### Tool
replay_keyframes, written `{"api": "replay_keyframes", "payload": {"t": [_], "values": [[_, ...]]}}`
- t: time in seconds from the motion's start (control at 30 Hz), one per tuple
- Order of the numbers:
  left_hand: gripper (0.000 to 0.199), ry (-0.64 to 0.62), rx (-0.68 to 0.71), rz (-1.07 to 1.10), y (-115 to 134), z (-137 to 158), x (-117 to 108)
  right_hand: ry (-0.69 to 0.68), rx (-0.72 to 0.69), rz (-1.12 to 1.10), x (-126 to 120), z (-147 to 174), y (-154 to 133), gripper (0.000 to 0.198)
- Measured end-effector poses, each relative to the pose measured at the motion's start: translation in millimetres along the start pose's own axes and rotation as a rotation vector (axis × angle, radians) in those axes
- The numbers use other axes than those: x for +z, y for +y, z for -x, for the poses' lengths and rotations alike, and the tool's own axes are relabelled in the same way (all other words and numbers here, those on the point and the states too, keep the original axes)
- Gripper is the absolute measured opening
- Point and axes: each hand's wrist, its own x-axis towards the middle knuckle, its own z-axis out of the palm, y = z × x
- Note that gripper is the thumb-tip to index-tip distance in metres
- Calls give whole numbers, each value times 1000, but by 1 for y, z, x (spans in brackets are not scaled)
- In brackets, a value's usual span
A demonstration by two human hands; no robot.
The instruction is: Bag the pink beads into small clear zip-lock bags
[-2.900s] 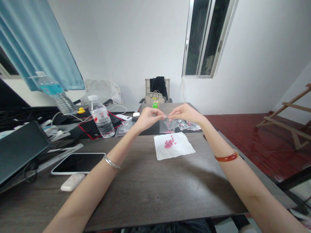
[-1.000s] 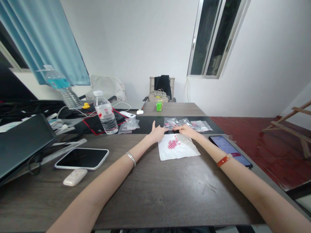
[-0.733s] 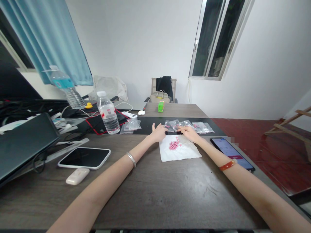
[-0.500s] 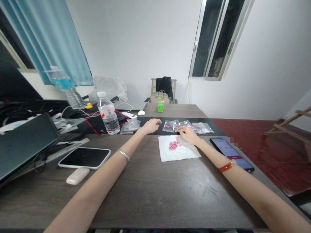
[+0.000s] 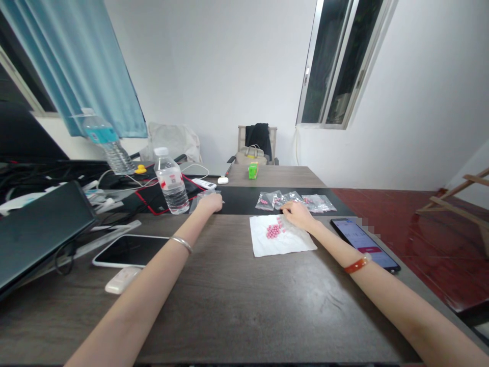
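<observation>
My left hand point(image 5: 212, 202) is at a small pile of clear plastic bags point(image 5: 195, 202), left of centre. Its fingers are curled closed, and the fingertips are hidden behind the hand. At the upper right part of a white napkin point(image 5: 263, 248) rests my right hand point(image 5: 297, 215), fingers bent and drawn together; whatever they hold cannot be made out. Small pink beads point(image 5: 273, 231) lie clustered on the napkin, with a few near the right hand. Just beyond that hand, small clear bags point(image 5: 264, 201) with pink beads inside some of them lie in a row.
A water bottle point(image 5: 170, 181) stands close to the left hand. At left are a tablet-like device point(image 5: 130, 250), a white case point(image 5: 121, 280) and a laptop point(image 5: 42, 229). A lit phone point(image 5: 362, 243) lies by the right forearm. A green box point(image 5: 252, 171) sits farther back.
My left hand has moved left, from beside the row of bead bags to the pile of clear bags, and its fingers have curled in. My right hand has stayed nearly still.
</observation>
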Motion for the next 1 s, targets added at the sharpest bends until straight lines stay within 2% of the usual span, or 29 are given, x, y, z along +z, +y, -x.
{"api": "replay_keyframes", "payload": {"t": [0.13, 0.33, 0.53, 0.73, 0.87, 1.0], "values": [[27, -64, -91, -126, 16, 8, -7, 7, 1, 29, 0, 1, 0, 31], [36, -22, -75, -225, 27, 17, -24, 60, 29, 25, -1, -1, 0, 30], [35, -64, -15, -272, 36, 21, -27, 166, 24, -31, -5, -2, -6, 28], [32, 9, 29, -302, 45, 26, -18, 237, -2, -100, -13, -4, -16, 29], [31, 22, 52, -292, 43, 23, -15, 283, 34, -179, -25, -7, -25, 29], [27, 51, 40, -271, 39, 21, -27, 279, 81, -248, -43, -9, -35, 29]]}}
